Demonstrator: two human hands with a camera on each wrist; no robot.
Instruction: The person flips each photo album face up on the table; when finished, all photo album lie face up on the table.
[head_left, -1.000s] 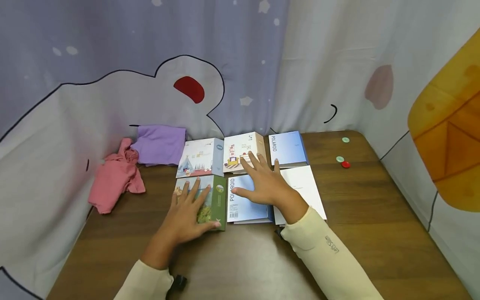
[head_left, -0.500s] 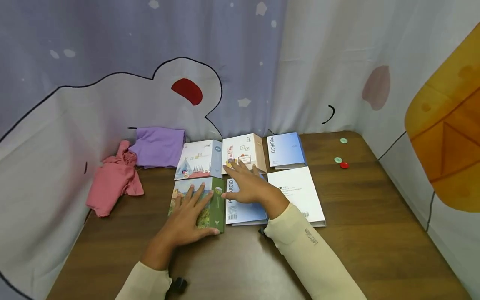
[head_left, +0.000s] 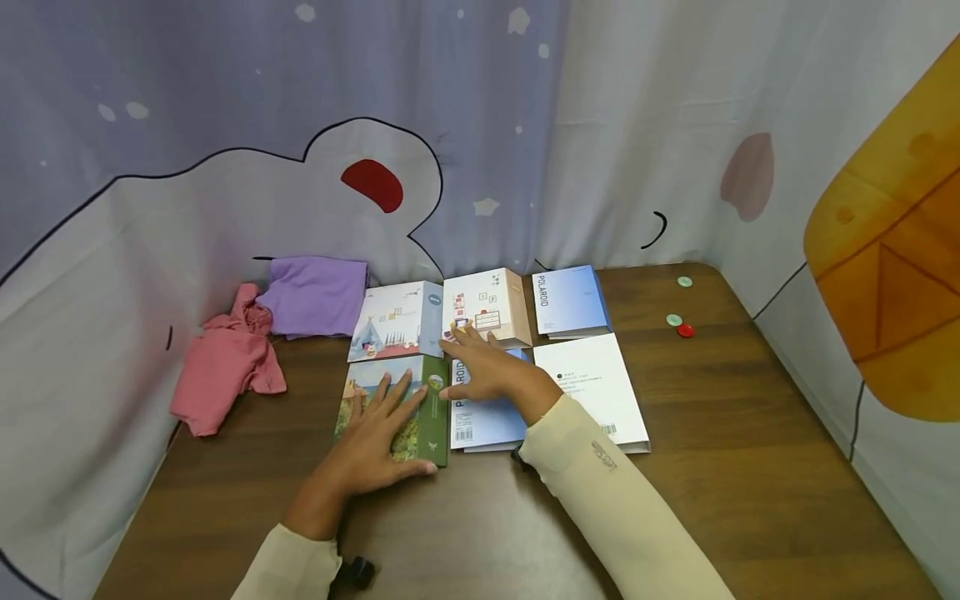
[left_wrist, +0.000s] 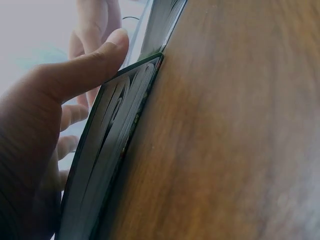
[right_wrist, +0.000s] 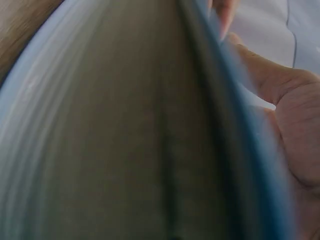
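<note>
Six-album layout aside, my left hand (head_left: 375,437) lies with spread fingers on the green-spined album (head_left: 435,417) at the front left. Its thumb reaches the spine; in the left wrist view the album's page edges (left_wrist: 115,120) show below the thumb. Over the front blue POLAROID album (head_left: 487,425) is my right hand (head_left: 495,371), fingers extended, its fingertips overlapping the lower edge of the cream-spined album (head_left: 517,304). Close up in the right wrist view are the blurred pages (right_wrist: 125,125) of a blue-covered album, beside my right palm (right_wrist: 300,130). Neither hand grips anything.
A white album (head_left: 592,367) lies right of the right hand. Behind are a blue-spined album (head_left: 432,321) and another POLAROID album (head_left: 570,296). Pink cloth (head_left: 225,367) and purple cloth (head_left: 318,296) lie at left. A red button-like disc (head_left: 686,331) and two pale green ones are at right.
My right hand has moved left and slightly towards me, uncovering more of the white album. The left hand has stayed nearly still on the green-spined album. The head view has shifted slightly.
</note>
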